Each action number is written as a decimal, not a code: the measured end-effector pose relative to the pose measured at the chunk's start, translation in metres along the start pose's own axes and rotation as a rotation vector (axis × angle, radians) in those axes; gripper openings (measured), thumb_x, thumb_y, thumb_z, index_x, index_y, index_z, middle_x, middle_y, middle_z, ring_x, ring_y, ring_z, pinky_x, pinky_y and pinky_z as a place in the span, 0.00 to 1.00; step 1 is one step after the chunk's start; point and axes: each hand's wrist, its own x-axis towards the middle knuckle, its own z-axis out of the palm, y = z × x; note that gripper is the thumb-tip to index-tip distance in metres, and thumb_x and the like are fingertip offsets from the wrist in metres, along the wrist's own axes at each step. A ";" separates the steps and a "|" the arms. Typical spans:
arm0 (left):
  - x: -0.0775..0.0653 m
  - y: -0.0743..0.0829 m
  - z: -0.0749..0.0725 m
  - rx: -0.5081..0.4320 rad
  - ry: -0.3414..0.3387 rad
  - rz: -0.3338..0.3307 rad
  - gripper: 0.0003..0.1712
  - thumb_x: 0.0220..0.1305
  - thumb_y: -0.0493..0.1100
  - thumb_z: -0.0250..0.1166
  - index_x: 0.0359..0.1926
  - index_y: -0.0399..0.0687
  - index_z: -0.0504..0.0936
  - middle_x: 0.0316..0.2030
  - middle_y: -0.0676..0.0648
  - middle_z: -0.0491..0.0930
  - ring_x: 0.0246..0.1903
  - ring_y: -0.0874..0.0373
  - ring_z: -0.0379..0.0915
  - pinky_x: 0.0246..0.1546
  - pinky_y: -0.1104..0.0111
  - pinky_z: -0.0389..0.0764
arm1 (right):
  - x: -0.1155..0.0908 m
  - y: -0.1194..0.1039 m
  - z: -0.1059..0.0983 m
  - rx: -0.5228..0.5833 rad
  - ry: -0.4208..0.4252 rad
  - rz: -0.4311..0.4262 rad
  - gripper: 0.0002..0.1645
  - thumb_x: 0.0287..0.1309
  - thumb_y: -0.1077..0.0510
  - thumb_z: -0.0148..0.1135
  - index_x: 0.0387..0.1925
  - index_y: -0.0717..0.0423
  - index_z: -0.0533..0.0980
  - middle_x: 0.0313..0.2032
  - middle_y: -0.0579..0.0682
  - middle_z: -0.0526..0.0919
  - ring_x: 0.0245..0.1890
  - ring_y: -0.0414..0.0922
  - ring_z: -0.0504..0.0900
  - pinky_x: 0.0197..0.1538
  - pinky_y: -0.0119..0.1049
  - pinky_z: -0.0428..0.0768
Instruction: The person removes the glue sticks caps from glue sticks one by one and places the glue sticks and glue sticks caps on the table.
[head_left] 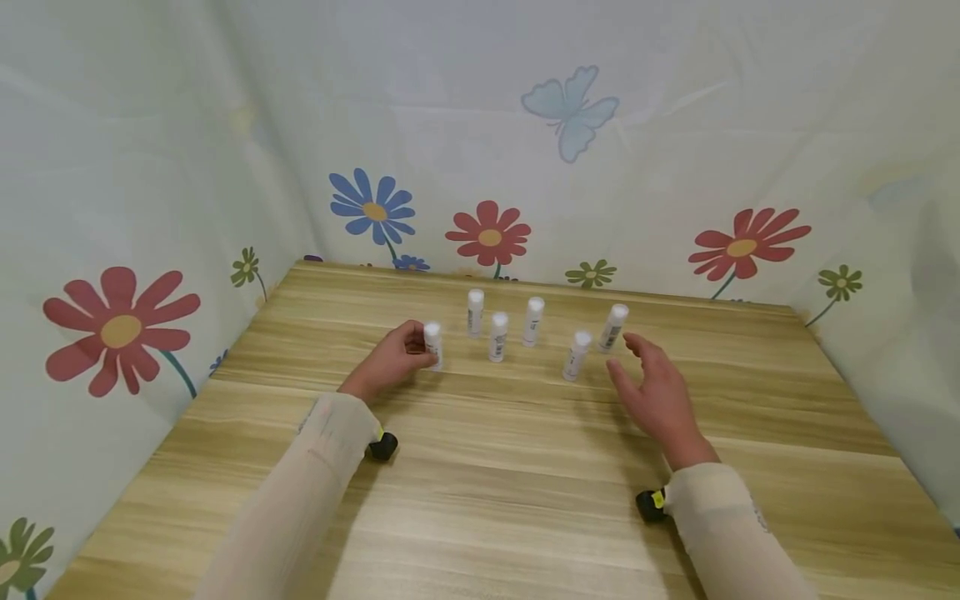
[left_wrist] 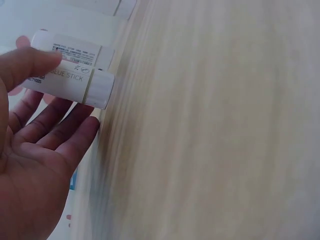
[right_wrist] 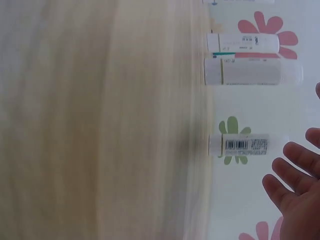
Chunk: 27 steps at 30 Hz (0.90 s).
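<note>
At the left end of a group of white glue sticks, my left hand (head_left: 393, 358) grips one upright glue stick (head_left: 433, 340). The left wrist view shows the thumb on the front of this glue stick (left_wrist: 75, 82), over its printed label, and the fingers behind it. My right hand (head_left: 658, 396) is held with fingers spread, beside the rightmost glue stick (head_left: 613, 327) and holding nothing. Another glue stick (head_left: 577, 356) stands to the left of that hand. In the right wrist view the fingertips are apart from a glue stick with a barcode (right_wrist: 245, 144).
Between the hands, more glue sticks stand upright: a back one (head_left: 476, 313), a nearer one (head_left: 498, 337) and another (head_left: 533, 322). All are on a wood-grain table (head_left: 480, 500). A flower-printed curtain (head_left: 450, 100) borders the table's back and sides.
</note>
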 end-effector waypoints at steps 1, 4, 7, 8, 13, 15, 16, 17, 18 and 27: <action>0.000 -0.001 0.001 0.003 0.002 0.002 0.22 0.63 0.36 0.64 0.54 0.34 0.68 0.51 0.37 0.75 0.53 0.46 0.74 0.53 0.62 0.77 | -0.001 -0.001 0.000 0.004 0.002 -0.006 0.35 0.69 0.42 0.51 0.67 0.61 0.62 0.62 0.64 0.71 0.59 0.62 0.71 0.58 0.62 0.69; 0.001 -0.004 0.002 0.003 0.006 0.005 0.21 0.64 0.37 0.63 0.55 0.35 0.67 0.52 0.37 0.75 0.53 0.47 0.74 0.53 0.62 0.77 | -0.003 -0.005 0.001 0.017 0.003 -0.014 0.35 0.69 0.42 0.51 0.67 0.60 0.63 0.62 0.64 0.72 0.59 0.62 0.71 0.57 0.62 0.70; 0.002 -0.005 0.004 -0.009 0.009 0.003 0.21 0.65 0.37 0.63 0.55 0.34 0.67 0.52 0.37 0.74 0.54 0.46 0.74 0.53 0.61 0.77 | -0.005 -0.008 0.001 0.025 0.000 -0.015 0.34 0.69 0.42 0.51 0.67 0.59 0.63 0.62 0.63 0.71 0.59 0.62 0.71 0.57 0.62 0.70; 0.002 -0.006 0.004 -0.014 0.008 0.001 0.21 0.65 0.37 0.63 0.55 0.34 0.67 0.53 0.36 0.74 0.54 0.46 0.74 0.53 0.61 0.77 | -0.005 -0.009 0.001 0.025 0.000 -0.015 0.34 0.69 0.42 0.52 0.67 0.59 0.63 0.62 0.63 0.71 0.59 0.62 0.71 0.57 0.62 0.70; 0.001 -0.004 0.006 -0.026 0.007 0.002 0.22 0.65 0.37 0.62 0.56 0.35 0.66 0.54 0.36 0.74 0.55 0.46 0.73 0.53 0.61 0.77 | -0.007 -0.011 0.002 0.029 0.000 -0.017 0.34 0.69 0.43 0.52 0.67 0.59 0.63 0.63 0.63 0.71 0.59 0.62 0.72 0.57 0.61 0.71; 0.000 -0.003 0.007 -0.027 0.008 0.006 0.22 0.65 0.37 0.62 0.56 0.35 0.66 0.53 0.36 0.74 0.54 0.46 0.73 0.52 0.62 0.77 | -0.008 -0.012 0.002 0.032 0.000 -0.020 0.34 0.69 0.43 0.52 0.67 0.59 0.63 0.63 0.63 0.71 0.59 0.62 0.72 0.58 0.60 0.71; 0.000 -0.003 0.007 -0.025 0.008 0.011 0.22 0.65 0.37 0.62 0.56 0.35 0.67 0.53 0.36 0.74 0.54 0.47 0.74 0.52 0.63 0.78 | -0.008 -0.013 0.002 0.034 0.001 -0.022 0.34 0.69 0.43 0.52 0.67 0.59 0.63 0.63 0.63 0.71 0.59 0.62 0.72 0.58 0.60 0.71; 0.000 -0.003 0.007 -0.026 0.010 0.013 0.21 0.65 0.36 0.63 0.56 0.35 0.67 0.52 0.36 0.74 0.53 0.47 0.74 0.52 0.63 0.78 | -0.009 -0.014 0.002 0.038 0.001 -0.022 0.34 0.69 0.43 0.52 0.67 0.59 0.63 0.63 0.63 0.71 0.60 0.62 0.72 0.58 0.60 0.71; 0.000 -0.002 0.007 -0.025 0.010 0.018 0.21 0.64 0.36 0.63 0.55 0.35 0.67 0.52 0.36 0.75 0.53 0.47 0.74 0.51 0.63 0.78 | -0.009 -0.014 0.002 0.039 0.002 -0.024 0.34 0.69 0.43 0.52 0.67 0.59 0.63 0.63 0.63 0.71 0.60 0.61 0.72 0.58 0.60 0.72; -0.008 0.012 0.010 -0.018 -0.011 0.027 0.22 0.64 0.39 0.64 0.56 0.40 0.69 0.53 0.39 0.76 0.54 0.48 0.74 0.54 0.60 0.78 | -0.011 -0.026 0.002 0.062 0.015 -0.068 0.32 0.68 0.47 0.55 0.65 0.60 0.65 0.62 0.62 0.72 0.60 0.60 0.73 0.59 0.57 0.73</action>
